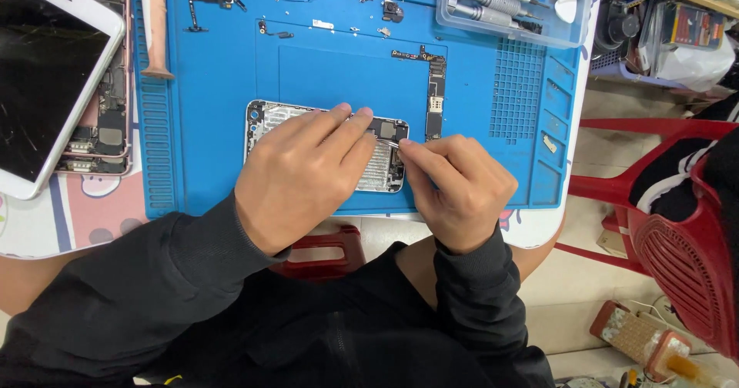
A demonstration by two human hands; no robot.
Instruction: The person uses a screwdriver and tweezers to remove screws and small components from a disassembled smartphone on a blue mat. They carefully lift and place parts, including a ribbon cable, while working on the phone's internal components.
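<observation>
black sleeves lead to both hands: left hand (304, 168) lies flat, fingers together, on the opened phone shell (265, 118) near the blue mat (208, 72)'s front edge; right hand (458, 184) pinches closed at the shell's right end.

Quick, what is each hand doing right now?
Left hand: open, fingers flat on the opened phone shell, holding it down.
Right hand: fingers pinched at the shell's right end; what it grips cannot be told.
</observation>
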